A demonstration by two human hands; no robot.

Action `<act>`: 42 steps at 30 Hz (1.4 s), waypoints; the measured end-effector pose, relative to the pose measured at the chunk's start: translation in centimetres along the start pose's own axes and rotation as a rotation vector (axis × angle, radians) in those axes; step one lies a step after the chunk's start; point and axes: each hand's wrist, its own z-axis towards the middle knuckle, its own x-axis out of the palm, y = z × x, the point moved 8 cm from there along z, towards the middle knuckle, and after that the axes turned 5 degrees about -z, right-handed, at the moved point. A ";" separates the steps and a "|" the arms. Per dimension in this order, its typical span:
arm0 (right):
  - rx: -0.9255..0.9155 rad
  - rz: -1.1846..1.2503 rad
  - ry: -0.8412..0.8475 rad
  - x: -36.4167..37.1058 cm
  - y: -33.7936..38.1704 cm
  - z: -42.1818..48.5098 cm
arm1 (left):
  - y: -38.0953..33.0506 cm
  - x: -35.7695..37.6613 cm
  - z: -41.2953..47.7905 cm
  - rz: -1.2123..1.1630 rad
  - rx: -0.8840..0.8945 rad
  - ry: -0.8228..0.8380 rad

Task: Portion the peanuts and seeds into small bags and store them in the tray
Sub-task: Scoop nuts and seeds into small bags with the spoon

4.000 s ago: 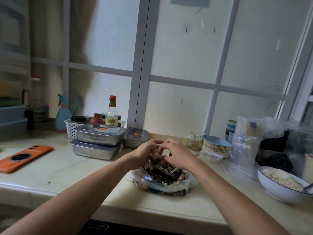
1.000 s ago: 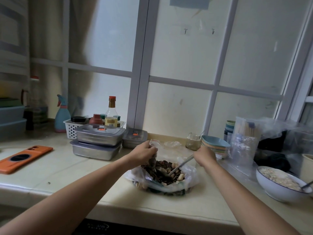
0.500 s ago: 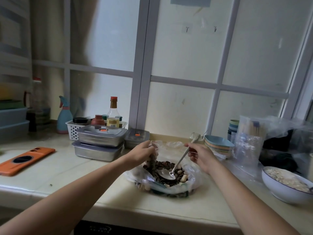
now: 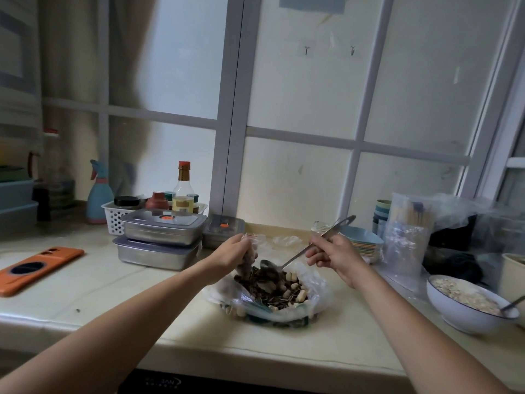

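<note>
Left hand (image 4: 235, 255), fingers curled round part-filled small bag (image 4: 246, 265), over open sack (image 4: 315, 285) at mid surface (image 4: 113, 294). Right hand (image 4: 331, 255) pinching spoon (image 4: 292, 260), bowl just beside bag. Risk: slack mouth folding, spoon tipping, seeds (image 4: 264, 291) scattering.

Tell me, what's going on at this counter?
A person is portioning peanuts and seeds. Their left hand holds a partly filled small bag over the large open bag of mix. Their right hand holds a metal spoon, its bowl just above the mix, beside the small bag. Lidded steel trays stand stacked nearby.
</note>
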 end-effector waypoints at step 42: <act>-0.132 -0.583 -0.061 -0.6 3.4 -2.3 | 1.1 1.2 -0.4 0.207 -0.074 0.077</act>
